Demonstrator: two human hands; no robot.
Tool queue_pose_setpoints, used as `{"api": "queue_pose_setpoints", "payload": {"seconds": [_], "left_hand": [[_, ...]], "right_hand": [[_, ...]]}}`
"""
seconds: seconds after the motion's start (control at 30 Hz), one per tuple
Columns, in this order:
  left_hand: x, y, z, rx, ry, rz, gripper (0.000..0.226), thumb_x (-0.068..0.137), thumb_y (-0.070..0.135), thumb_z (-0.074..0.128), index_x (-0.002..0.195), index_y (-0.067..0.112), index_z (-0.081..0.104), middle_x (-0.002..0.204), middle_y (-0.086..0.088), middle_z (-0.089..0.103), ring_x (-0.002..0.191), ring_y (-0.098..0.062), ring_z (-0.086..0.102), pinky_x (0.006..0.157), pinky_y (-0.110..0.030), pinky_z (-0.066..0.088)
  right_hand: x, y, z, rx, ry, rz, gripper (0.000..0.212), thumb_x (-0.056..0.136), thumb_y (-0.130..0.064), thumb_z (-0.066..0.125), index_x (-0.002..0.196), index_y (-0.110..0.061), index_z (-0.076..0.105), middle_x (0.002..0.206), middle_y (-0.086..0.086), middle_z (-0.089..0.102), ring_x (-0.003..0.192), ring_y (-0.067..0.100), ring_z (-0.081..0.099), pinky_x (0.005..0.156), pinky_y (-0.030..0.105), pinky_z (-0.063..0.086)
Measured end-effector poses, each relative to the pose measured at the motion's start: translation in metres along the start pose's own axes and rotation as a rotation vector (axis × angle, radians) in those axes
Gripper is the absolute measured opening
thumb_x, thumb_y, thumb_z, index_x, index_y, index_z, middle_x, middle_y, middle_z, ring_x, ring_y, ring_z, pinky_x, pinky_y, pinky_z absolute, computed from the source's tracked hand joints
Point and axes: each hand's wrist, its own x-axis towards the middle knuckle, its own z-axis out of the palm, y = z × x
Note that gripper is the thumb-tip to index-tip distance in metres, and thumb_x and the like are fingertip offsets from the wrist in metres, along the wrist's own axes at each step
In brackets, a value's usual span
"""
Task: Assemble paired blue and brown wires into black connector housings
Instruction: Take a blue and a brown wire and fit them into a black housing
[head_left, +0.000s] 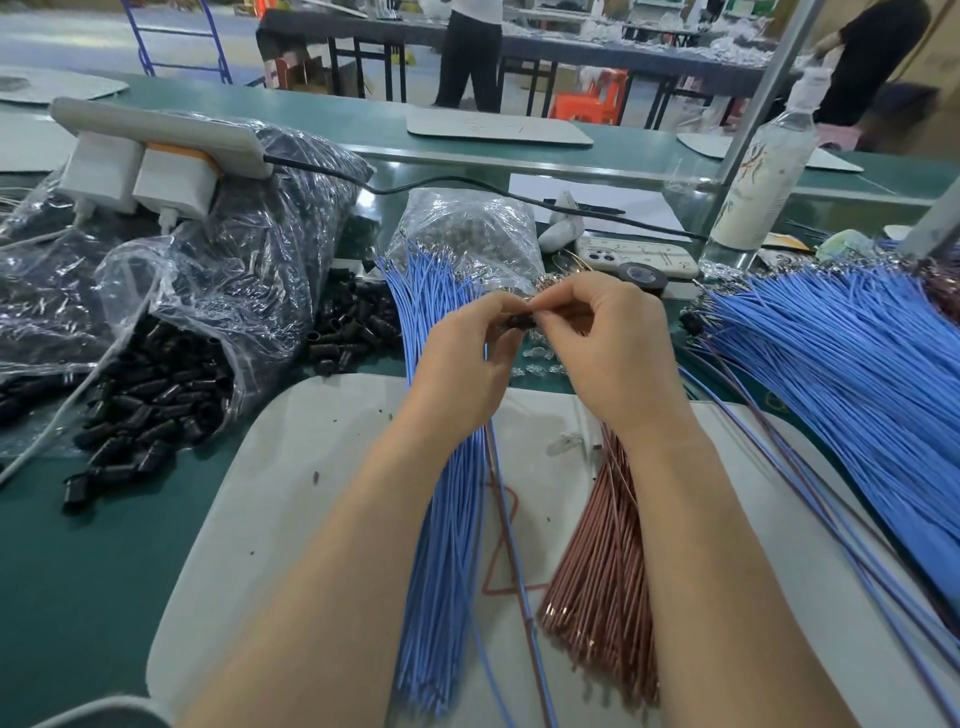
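Observation:
My left hand (460, 364) pinches a small black connector housing (521, 322) above the white mat (291, 467). My right hand (608, 343) meets it from the right, fingertips closed on wire ends at the housing. A blue and a brown wire (511, 545) hang from the hands down toward me. Under my arms lie a bundle of blue wires (441, 519) and a bundle of brown wires (602, 571). Loose black housings (150, 405) spill from a clear bag at the left, with another heap (353, 327) near the blue bundle.
A large fan of blue wires (841, 374) covers the right side. Behind the hands sit a clear bag of small parts (467, 234), a phone (639, 254), a tape roll (644, 278) and a plastic bottle (763, 171). A power strip (156, 140) rests on the bag at the left. People stand at far tables.

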Motion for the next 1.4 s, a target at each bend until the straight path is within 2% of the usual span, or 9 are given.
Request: {"api": "queue_pose_setpoints", "payload": {"seconds": [0.2,0.43,0.7,0.83,0.93,1.1,1.27,1.33,1.4], "left_hand": [[-0.002,0.002,0.0,0.078,0.034,0.066,0.019,0.092,0.012,0.057,0.108,0.019,0.066,0.091,0.011,0.063,0.091,-0.01,0.049,0.077,-0.002,0.033],[-0.003,0.001,-0.003,-0.159,-0.063,-0.09,0.011,0.093,0.016,0.059,0.1,0.014,0.067,0.082,0.002,0.073,0.087,-0.01,0.068,0.086,-0.026,0.05],[-0.004,0.001,-0.003,-0.003,-0.02,-0.071,0.012,0.092,0.015,0.059,0.097,0.015,0.07,0.078,0.007,0.07,0.078,-0.003,0.062,0.071,-0.005,0.041],[-0.004,0.003,-0.003,0.035,-0.003,-0.066,0.012,0.091,0.015,0.06,0.096,0.015,0.07,0.078,0.005,0.07,0.076,-0.005,0.061,0.067,-0.003,0.039],[-0.004,0.003,-0.003,0.036,0.01,-0.065,0.011,0.09,0.014,0.06,0.096,0.016,0.07,0.079,0.005,0.07,0.077,-0.004,0.062,0.066,-0.001,0.039],[-0.001,0.004,-0.008,-0.035,0.093,-0.107,0.013,0.09,0.015,0.06,0.099,0.023,0.065,0.081,0.013,0.068,0.082,0.003,0.063,0.066,0.0,0.037],[0.014,0.04,-0.033,-0.072,0.175,0.011,0.006,0.091,0.019,0.061,0.096,0.021,0.063,0.084,0.015,0.066,0.08,0.001,0.063,0.077,-0.011,0.046],[0.024,0.068,-0.044,-0.123,0.219,0.051,0.005,0.091,0.021,0.06,0.096,0.021,0.063,0.088,0.013,0.067,0.079,0.003,0.061,0.076,-0.012,0.047],[0.036,0.1,-0.05,-0.293,0.281,0.069,0.004,0.093,0.024,0.058,0.09,0.022,0.061,0.088,0.009,0.067,0.075,0.003,0.059,0.071,-0.012,0.046]], "right_hand": [[0.003,0.008,-0.004,0.235,0.019,0.09,0.01,0.085,-0.008,0.067,0.091,-0.014,0.072,0.08,-0.007,0.07,0.074,0.001,0.066,0.072,0.012,0.051],[0.004,0.021,0.012,0.737,0.06,0.41,0.006,0.086,-0.012,0.068,0.08,-0.014,0.071,0.072,-0.001,0.071,0.072,0.012,0.067,0.074,0.024,0.056],[0.004,0.027,0.025,0.84,0.023,0.479,0.011,0.086,-0.007,0.067,0.077,-0.013,0.07,0.07,-0.001,0.07,0.073,0.014,0.066,0.071,0.021,0.055],[0.003,0.026,0.029,0.841,0.03,0.482,0.012,0.087,-0.006,0.065,0.078,-0.012,0.068,0.073,0.003,0.069,0.077,0.018,0.064,0.079,0.027,0.055],[0.001,0.021,0.029,0.904,0.032,0.482,0.008,0.088,-0.006,0.065,0.081,-0.01,0.067,0.073,0.006,0.068,0.071,0.017,0.065,0.071,0.025,0.055],[-0.001,0.002,0.035,0.806,-0.081,0.362,0.015,0.091,-0.012,0.062,0.093,-0.024,0.071,0.099,0.015,0.07,0.094,0.028,0.066,0.084,0.035,0.054],[-0.001,-0.013,0.009,0.822,-0.278,0.334,0.021,0.097,-0.037,0.049,0.117,-0.037,0.059,0.099,-0.011,0.071,0.101,0.005,0.064,0.096,0.032,0.046],[-0.002,-0.024,-0.008,1.011,-0.433,0.328,0.022,0.1,-0.031,0.044,0.11,-0.024,0.062,0.084,-0.001,0.072,0.09,0.017,0.07,0.089,0.036,0.051],[-0.005,-0.035,-0.037,1.11,-0.543,0.268,0.026,0.099,-0.024,0.041,0.109,-0.011,0.061,0.064,0.0,0.058,0.063,0.019,0.064,0.065,0.029,0.054]]}}
